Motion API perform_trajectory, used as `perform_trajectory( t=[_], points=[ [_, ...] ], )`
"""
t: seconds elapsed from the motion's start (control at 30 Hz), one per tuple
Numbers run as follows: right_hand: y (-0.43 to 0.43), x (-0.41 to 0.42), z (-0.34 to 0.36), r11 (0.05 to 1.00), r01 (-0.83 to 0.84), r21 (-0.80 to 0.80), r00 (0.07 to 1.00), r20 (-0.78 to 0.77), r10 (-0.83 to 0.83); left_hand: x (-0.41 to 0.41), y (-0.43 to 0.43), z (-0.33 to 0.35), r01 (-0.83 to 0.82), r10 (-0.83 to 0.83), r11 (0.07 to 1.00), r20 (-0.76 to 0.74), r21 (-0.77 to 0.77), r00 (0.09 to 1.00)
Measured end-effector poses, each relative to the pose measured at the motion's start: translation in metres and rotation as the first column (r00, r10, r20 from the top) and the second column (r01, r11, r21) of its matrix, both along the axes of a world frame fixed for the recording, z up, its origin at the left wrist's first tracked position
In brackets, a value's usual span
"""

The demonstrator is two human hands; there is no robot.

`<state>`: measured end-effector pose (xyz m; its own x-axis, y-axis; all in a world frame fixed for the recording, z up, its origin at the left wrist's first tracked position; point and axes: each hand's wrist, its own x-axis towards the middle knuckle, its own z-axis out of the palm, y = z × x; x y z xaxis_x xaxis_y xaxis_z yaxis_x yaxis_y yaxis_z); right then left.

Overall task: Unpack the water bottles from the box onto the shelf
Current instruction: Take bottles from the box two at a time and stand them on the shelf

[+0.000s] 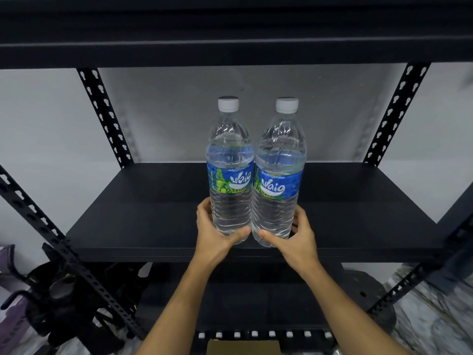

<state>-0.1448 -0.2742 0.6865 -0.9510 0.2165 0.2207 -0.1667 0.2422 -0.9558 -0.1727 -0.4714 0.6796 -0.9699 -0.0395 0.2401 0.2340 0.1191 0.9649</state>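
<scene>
Two clear water bottles with white caps and blue labels stand upright, side by side and touching, near the front edge of the dark shelf [143, 213]. The left hand [217, 231] wraps around the lower part of the left bottle [229, 170], thumb across its front. The right hand [294, 239] grips the base of the right bottle [279, 175] likewise. A cardboard box [243, 348] shows at the bottom edge, below the shelf.

We see dim, even light and a sharp centre. Wide-angle distortion bows the shelf posts [105, 116]; the lower corners blur.
</scene>
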Motion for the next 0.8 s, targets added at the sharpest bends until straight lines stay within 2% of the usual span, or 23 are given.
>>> perform_trajectory(
  t=[0.17, 0.43, 0.7, 0.8],
  points=[
    [0.000, -0.001, -0.001, 1.000, 0.000, -0.002, 1.000, -0.002, 0.000, 0.001, -0.002, 0.002, 0.007, -0.008, 0.999, 0.034, 0.032, 0.999],
    [-0.001, -0.001, -0.002, 1.000, 0.001, -0.014, 1.000, 0.005, -0.001, 0.000, -0.018, 0.005, 0.135, -0.137, 0.990, 0.083, 0.036, 0.987],
    [0.003, -0.002, 0.002, 0.999, -0.015, -0.051, 1.000, 0.010, 0.015, 0.002, -0.015, 0.000, 0.114, -0.114, 0.993, 0.050, 0.011, 0.992],
    [0.009, -0.005, 0.004, 0.992, -0.079, -0.100, 0.996, 0.032, 0.082, 0.002, -0.014, 0.000, 0.111, -0.111, 0.994, 0.050, 0.012, 0.993]
  ],
)
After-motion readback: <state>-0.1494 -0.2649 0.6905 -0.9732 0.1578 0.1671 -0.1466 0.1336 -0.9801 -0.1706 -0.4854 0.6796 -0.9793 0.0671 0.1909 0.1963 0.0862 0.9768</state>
